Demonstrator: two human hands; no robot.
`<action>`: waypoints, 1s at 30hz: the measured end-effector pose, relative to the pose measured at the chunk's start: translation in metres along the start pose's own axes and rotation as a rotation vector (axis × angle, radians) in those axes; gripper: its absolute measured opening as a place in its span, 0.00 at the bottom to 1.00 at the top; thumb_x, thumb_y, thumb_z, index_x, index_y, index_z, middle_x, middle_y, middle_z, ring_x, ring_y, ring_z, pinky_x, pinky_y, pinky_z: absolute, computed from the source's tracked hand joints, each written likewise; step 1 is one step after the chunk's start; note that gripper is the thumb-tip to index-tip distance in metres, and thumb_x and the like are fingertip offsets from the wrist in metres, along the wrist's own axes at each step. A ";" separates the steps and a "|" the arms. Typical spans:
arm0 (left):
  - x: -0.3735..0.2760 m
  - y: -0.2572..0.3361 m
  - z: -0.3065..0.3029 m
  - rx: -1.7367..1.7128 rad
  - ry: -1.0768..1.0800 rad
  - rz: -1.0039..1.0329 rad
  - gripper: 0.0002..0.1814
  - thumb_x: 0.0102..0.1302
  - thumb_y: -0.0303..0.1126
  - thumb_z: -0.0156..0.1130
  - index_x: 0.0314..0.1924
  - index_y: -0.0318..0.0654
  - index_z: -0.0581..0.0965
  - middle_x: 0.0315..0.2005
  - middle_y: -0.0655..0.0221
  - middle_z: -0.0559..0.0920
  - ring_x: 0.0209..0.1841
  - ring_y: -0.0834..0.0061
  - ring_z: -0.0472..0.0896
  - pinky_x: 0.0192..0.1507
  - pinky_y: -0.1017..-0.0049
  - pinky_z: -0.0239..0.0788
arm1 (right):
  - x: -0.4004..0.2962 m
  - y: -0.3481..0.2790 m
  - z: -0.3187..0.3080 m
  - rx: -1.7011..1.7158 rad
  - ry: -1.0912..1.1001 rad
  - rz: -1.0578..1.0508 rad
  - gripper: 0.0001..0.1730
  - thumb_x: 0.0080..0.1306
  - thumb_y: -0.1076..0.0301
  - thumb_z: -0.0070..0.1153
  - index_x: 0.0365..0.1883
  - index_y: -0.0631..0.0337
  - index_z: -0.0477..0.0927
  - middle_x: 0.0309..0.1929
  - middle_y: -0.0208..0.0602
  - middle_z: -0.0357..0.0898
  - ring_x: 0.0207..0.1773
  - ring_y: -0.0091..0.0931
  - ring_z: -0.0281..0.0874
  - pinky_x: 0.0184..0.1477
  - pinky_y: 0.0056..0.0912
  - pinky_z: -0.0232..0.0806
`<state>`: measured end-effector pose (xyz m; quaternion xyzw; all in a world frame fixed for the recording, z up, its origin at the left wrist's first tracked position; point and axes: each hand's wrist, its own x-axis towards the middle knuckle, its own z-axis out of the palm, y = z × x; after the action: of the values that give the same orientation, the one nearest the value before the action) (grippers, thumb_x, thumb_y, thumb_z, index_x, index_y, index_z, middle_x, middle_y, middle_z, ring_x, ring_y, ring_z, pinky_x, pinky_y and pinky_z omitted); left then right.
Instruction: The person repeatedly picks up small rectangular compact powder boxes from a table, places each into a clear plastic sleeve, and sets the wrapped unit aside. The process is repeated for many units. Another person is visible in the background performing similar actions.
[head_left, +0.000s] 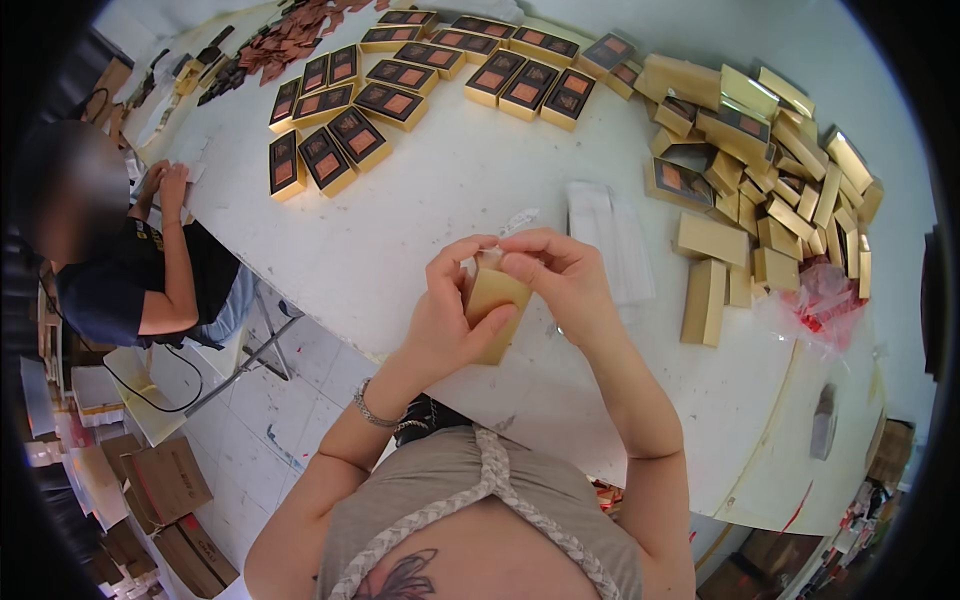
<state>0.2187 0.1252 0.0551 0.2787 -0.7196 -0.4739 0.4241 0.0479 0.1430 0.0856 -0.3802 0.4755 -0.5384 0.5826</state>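
Observation:
In front of me, above the white table, my left hand is wrapped around a gold cardboard box, with its thumb across the near face. My right hand grips the box's upper end between thumb and fingers, and both sets of fingertips meet there. Something small and whitish shows at that end, too covered to make out. Just beyond the fingers lies a small clear strip with printing. A stack of white paper-like strips rests right beside my right hand.
Gold boxes with dark windowed tops stand in groups across the table's far side. A heap of gold boxes fills the right, with crumpled clear-and-red plastic below it. Leftward, a seated person works at the table edge. Brown cartons stand on the floor.

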 end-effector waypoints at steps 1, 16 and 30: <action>0.000 0.001 -0.001 -0.016 -0.025 -0.022 0.34 0.61 0.26 0.63 0.61 0.40 0.55 0.56 0.59 0.68 0.38 0.74 0.73 0.42 0.74 0.68 | -0.001 0.000 -0.001 0.021 0.009 0.014 0.11 0.63 0.71 0.61 0.43 0.64 0.81 0.46 0.32 0.79 0.46 0.22 0.77 0.49 0.25 0.71; 0.009 0.016 -0.014 0.210 0.015 0.174 0.37 0.64 0.37 0.62 0.67 0.37 0.55 0.70 0.53 0.49 0.68 0.53 0.59 0.62 0.57 0.61 | -0.041 0.002 -0.120 0.087 0.407 -0.431 0.17 0.71 0.67 0.44 0.54 0.64 0.74 0.58 0.39 0.74 0.63 0.31 0.68 0.63 0.44 0.63; 0.021 -0.004 0.010 -0.066 -0.070 -0.115 0.27 0.65 0.21 0.53 0.63 0.38 0.60 0.64 0.60 0.62 0.57 0.67 0.74 0.55 0.70 0.68 | -0.029 -0.005 -0.118 -0.495 0.741 0.084 0.19 0.56 0.72 0.64 0.47 0.65 0.79 0.31 0.26 0.74 0.31 0.18 0.68 0.33 0.21 0.66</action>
<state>0.1999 0.1107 0.0569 0.2886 -0.7010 -0.5303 0.3796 -0.0663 0.1792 0.0637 -0.2702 0.7816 -0.4842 0.2858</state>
